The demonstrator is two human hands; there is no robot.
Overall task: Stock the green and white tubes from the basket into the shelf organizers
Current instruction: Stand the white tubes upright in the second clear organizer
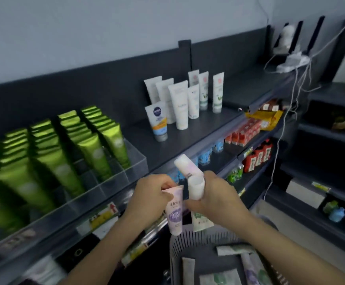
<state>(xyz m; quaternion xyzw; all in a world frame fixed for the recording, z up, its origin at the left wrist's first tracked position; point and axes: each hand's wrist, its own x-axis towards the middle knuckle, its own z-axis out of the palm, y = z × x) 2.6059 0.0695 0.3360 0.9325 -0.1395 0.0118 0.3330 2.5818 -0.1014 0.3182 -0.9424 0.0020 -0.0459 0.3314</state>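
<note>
Above the basket [176,245], the left hand [149,200] pinches a purple-printed tube [175,212]. The right hand [218,200] grips several white tubes [196,187], fingers curled

Left hand [151,195] is pinching a purple-flowered tube [175,213]; right hand [218,200] is gripping white tubes [196,187] above the basket [176,244]

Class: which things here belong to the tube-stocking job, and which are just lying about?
Job: left hand, right hand, purple tube, white tubes, basket, green tubes, clear organizer.
Lying about: red packets, red boxes, power strip.
</note>
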